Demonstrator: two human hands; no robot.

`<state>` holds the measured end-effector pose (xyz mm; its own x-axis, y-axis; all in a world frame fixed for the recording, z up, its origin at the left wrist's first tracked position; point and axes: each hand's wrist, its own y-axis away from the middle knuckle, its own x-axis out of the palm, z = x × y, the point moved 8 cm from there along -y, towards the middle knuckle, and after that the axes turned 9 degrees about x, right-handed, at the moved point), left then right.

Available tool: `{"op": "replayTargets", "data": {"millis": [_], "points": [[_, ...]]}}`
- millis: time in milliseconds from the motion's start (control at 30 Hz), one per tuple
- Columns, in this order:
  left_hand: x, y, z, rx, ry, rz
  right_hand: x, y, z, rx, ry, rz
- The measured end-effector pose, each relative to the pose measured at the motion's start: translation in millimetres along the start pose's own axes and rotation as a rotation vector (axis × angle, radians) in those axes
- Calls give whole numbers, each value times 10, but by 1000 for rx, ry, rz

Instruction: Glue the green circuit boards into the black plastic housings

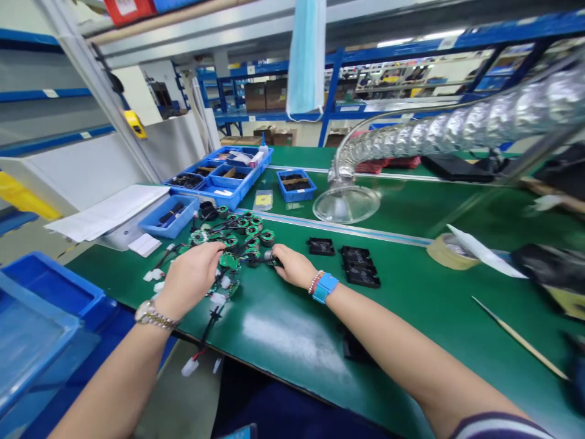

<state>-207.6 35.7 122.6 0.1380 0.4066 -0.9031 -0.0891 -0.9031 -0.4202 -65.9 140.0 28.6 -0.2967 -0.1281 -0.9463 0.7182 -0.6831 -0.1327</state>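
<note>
My left hand, with a metal watch on its wrist, reaches into a pile of green round circuit boards with black cables and white plugs. Its fingers are pinched together at the edge of the boards; what they hold, if anything, is hidden. At the pile's right side, my right hand wears a blue wrist strap and has its fingers closed on a small dark cylindrical part. One cable with a white plug hangs over the table's front edge.
Black plastic trays lie right of my right hand. A silver extraction hose with a clear hood stands behind. Blue parts bins are at the back left. Tape and a wooden-handled brush lie at right.
</note>
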Motion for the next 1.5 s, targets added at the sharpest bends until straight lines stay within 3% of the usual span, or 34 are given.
{"op": "replayTargets", "data": {"millis": [67,167,233,300,367,433,500,600,700,833,967,1167,1267,1333,1367,1433,1467,1500], "points": [[1,-5,-117,1,5,88,-167,152,-107,27,-8,-3],[134,19,-367,43,220,313,-635,585,-359,70,-12,-14],[340,108,-739,117,481,558,-934,1030,-508,67,14,37],[580,251,-1223,154,761,790,-1076,1543,-655,92,80,160],[859,402,-1714,114,1054,989,-1082,2035,-830,180,140,254],[1165,492,-2080,-21,1294,1098,-992,2437,-999,283,167,300],[1441,513,-2289,-176,1466,1110,-887,2711,-1130,360,148,285],[1687,487,-2388,-307,1587,1085,-821,2891,-1191,385,98,192],[1725,421,-2388,-325,1617,1087,-876,2856,-1056,325,82,57],[1684,324,-2396,-298,1612,1103,-987,2633,-643,154,41,-187],[1679,292,-2396,-259,1649,1097,-941,2426,-408,47,80,-343],[1612,354,-2363,-90,1604,1131,-672,2239,-523,132,66,-163],[1585,340,-2349,-35,1535,1081,-645,2205,-577,178,-79,-36],[1591,325,-2341,-73,1558,1036,-692,2183,-745,254,-378,3],[1605,322,-2336,-115,1589,1017,-754,2183,-950,365,-608,-57],[1644,321,-2327,-212,1663,988,-854,2284,-1565,695,-1108,-341],[1666,320,-2325,-251,1695,976,-859,2412,-1910,894,-1336,-566],[1689,320,-2324,-280,1716,968,-872,2488,-2179,999,-1439,-720]]}}
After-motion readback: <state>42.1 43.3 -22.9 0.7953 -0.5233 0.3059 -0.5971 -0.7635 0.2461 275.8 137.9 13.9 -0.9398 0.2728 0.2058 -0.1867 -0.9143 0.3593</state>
